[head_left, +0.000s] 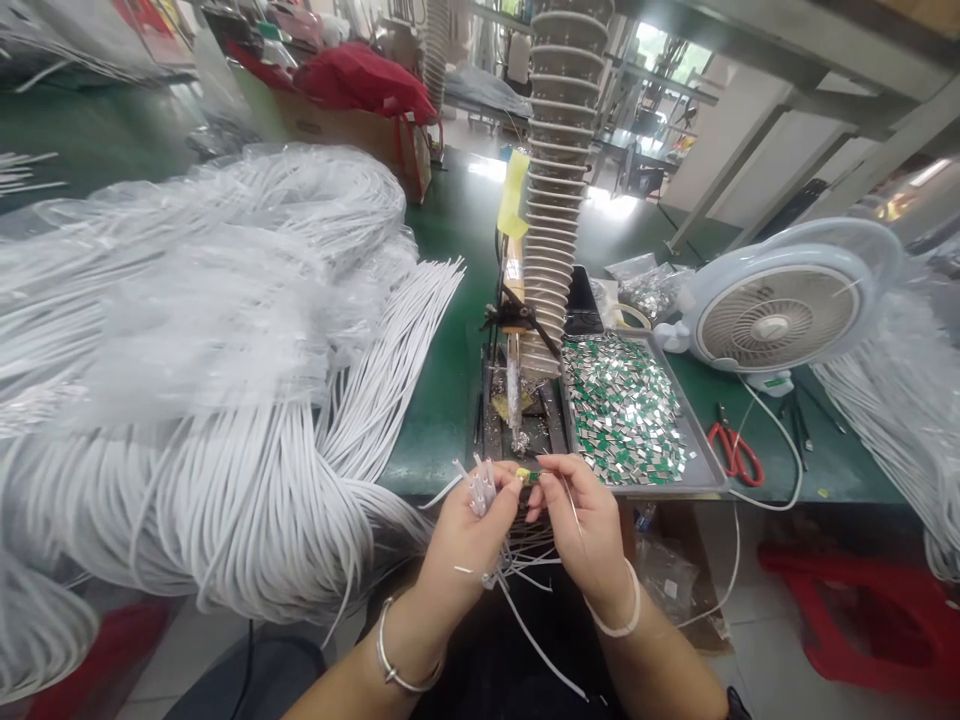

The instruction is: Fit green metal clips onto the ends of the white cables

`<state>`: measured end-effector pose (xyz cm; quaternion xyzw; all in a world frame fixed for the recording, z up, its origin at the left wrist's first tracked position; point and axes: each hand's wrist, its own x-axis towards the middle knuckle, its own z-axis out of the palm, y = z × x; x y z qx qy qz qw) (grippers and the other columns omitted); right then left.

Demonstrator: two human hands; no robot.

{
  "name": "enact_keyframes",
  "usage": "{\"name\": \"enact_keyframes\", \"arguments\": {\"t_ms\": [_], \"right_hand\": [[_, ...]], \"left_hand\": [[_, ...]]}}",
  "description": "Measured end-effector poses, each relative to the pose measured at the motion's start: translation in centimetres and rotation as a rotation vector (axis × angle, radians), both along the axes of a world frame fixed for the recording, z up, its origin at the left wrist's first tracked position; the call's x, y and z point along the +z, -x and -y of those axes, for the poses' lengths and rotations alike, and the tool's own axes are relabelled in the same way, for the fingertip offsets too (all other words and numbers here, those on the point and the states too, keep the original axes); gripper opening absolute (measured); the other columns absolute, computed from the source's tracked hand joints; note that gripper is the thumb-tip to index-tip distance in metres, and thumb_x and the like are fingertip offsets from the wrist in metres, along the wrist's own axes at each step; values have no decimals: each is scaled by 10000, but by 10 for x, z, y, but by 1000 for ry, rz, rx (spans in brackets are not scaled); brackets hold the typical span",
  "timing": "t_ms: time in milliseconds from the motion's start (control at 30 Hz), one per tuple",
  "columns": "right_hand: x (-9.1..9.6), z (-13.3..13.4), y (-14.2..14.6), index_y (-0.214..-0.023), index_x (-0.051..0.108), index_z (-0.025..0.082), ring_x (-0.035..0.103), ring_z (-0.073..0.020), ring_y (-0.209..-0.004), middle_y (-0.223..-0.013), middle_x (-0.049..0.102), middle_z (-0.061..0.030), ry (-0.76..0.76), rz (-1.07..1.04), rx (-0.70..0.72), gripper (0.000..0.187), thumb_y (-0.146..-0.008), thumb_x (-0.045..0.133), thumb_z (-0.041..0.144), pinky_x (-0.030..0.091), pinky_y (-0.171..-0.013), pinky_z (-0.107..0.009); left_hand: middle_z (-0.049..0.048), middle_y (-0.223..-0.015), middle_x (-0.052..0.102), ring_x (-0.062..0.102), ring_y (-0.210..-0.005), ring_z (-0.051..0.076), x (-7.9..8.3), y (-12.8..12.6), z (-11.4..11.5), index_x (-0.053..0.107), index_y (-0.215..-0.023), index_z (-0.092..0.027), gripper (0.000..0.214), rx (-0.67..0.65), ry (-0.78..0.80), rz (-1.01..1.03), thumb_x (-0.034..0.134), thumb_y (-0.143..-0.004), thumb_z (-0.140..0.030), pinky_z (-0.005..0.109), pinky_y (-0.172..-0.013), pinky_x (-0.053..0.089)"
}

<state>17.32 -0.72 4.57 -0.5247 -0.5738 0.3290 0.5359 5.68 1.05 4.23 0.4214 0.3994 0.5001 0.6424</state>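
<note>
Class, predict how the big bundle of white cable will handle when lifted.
The white sheathed cable bundle will probably feel floppy: its strands sag in loose curves. With so many strands it may be heavy, and loose ends could slide apart.

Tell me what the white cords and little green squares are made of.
The white cords look like plastic-coated cable: smooth, matte, bending in soft curves. The green squares seem like circuit-board pieces with shiny metal patches, though they're too small to be sure.
</note>
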Motion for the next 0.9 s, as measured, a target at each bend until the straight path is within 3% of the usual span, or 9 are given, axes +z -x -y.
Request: {"name": "enact_keyframes", "arguments": {"t_ms": [100,267,400,567,733,900], "right_hand": [[0,-1,3,-870,515,194,555,-82,-485,-603,535,48,48,-84,-9,41,-875,477,209,473,-492,-207],[1,-1,1,-799,533,188,514,-78,-485,-621,505,38,0,29,-36,66,-854,508,216,450,-442,-193],[0,-2,-3,-869,570,185,567,-119,-627,-721,562,-13,-182,228,-51,84,-854,492,156,501,-544,-239],[-9,-2,-8,-1146,520,191,609,-176,-845,-910,620,-83,-488,398,-71,340,-856,401,60,553,-707,-337],[-16,0,-8,-1233,444,200,641,-167,-858,-979,640,-92,-544,372,-128,395,-866,392,64,583,-680,-312],[-13,-1,-7,-1114,515,213,667,-162,-868,-958,676,-72,-541,318,-118,299,-875,414,65,589,-742,-323]], "left_hand": [[12,-738,576,516,-593,115,2,-2,0,512,-622,-172,178,0,11,41,580,-768,-247,248,-575,416],[22,-813,593,547,-704,133,-2,-1,2,535,-616,-171,135,71,10,-27,601,-732,-192,249,-645,421],[24,-814,593,558,-772,151,-3,1,0,528,-598,-173,143,83,27,-46,597,-723,-184,256,-688,414],[33,-818,593,548,-754,150,0,1,-5,518,-597,-170,165,106,88,-48,605,-727,-223,254,-656,399],[25,-806,591,535,-694,129,4,0,-7,513,-593,-167,183,103,109,-43,620,-716,-252,244,-633,398],[28,-783,599,528,-665,124,7,-3,-8,508,-581,-168,190,96,118,-39,615,-707,-261,237,-608,400]]}}
